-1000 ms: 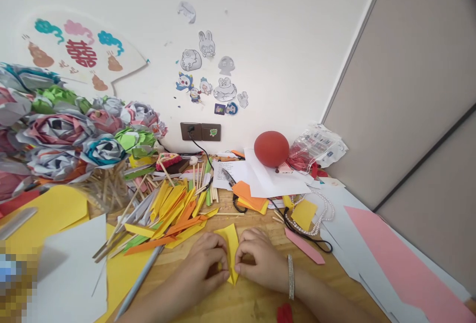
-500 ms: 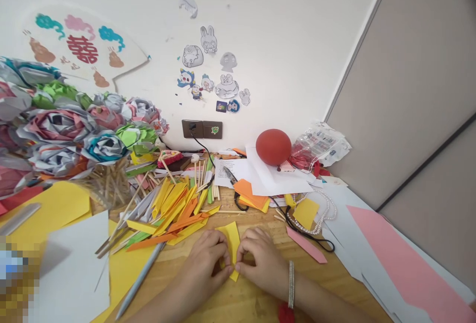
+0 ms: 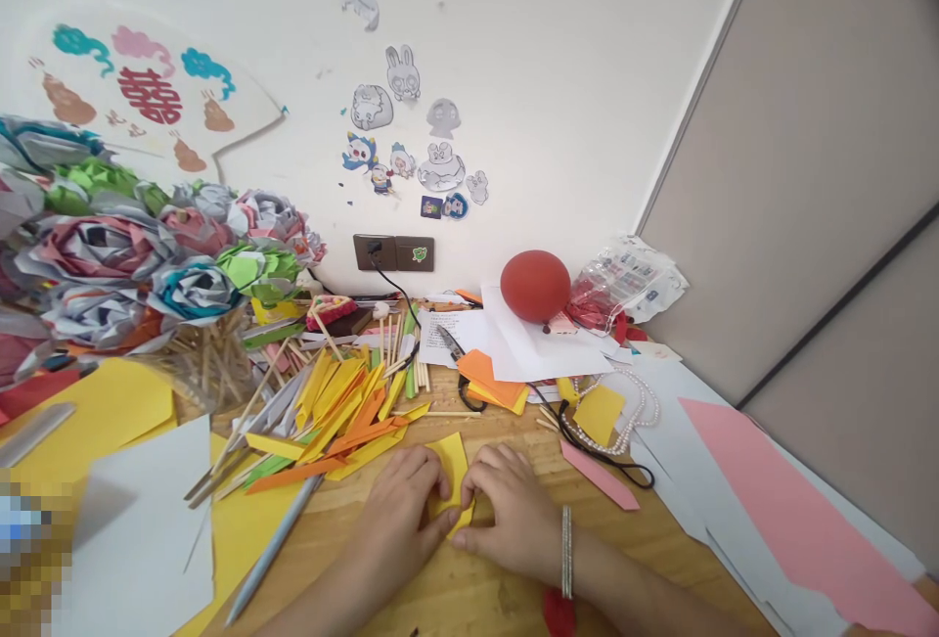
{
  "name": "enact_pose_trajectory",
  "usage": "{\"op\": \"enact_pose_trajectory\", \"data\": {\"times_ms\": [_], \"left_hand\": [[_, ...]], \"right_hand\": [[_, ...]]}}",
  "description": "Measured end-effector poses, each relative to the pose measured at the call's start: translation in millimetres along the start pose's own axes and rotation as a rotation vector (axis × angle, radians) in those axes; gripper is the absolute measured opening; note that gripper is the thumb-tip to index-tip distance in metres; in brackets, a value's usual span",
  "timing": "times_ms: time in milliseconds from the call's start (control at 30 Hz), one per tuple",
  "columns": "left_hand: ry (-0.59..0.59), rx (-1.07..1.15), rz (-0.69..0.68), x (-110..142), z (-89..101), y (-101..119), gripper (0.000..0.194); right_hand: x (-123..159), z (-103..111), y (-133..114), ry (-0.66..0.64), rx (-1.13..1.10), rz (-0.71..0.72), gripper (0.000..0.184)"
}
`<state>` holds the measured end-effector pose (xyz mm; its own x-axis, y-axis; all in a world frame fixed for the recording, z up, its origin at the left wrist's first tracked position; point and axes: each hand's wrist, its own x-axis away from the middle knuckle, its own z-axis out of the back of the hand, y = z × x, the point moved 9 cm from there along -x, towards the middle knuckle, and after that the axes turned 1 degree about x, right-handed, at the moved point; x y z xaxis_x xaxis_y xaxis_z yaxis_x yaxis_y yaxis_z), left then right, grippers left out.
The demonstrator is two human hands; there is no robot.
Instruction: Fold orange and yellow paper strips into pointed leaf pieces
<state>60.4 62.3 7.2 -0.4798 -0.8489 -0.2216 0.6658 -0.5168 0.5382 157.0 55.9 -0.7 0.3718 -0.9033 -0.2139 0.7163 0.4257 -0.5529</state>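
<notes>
Left hand (image 3: 409, 508) and right hand (image 3: 508, 510), nearly closed, hold yellow paper (image 3: 456, 459). A white wall (image 3: 572, 109) rises behind the wooden table (image 3: 418, 586).

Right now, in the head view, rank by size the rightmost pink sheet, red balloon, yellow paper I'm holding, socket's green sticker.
Pink sheet
Red balloon and yellow paper: unsure, paper partly hidden
Green sticker

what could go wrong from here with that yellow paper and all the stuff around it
The yellow paper is between the left hand and right hand, so uneven pressure might crease it crookedly or tear it. The loose pile of folded strips lies just beyond the left hand, which could scatter it. The scissors lie near the red balloon; if pushed against it, they might puncture it.
</notes>
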Motion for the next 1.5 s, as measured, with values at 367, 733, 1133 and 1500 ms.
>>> {"op": "enact_pose_trajectory", "data": {"times_ms": [367,733,1133,1500], "left_hand": [[-0.017,-0.010,0.010,0,1.8,3,0.011],[0.208,-0.192,0.019,3,27.7,-21,0.005],[0.069,-0.331,-0.453,13,17.8,9,0.037],[0.004,-0.199,-0.362,17,1.0,21,0.015]], "right_hand": [[-7,11,8,0.051,-0.066,-0.033,0.021],[0,2,3,0.007,0.075,-0.016,0.049],[-8,32,14,-0.183,-0.063,0.071,0.038],[1,31,-29,0.091,0.223,0.395,0.018]]}}
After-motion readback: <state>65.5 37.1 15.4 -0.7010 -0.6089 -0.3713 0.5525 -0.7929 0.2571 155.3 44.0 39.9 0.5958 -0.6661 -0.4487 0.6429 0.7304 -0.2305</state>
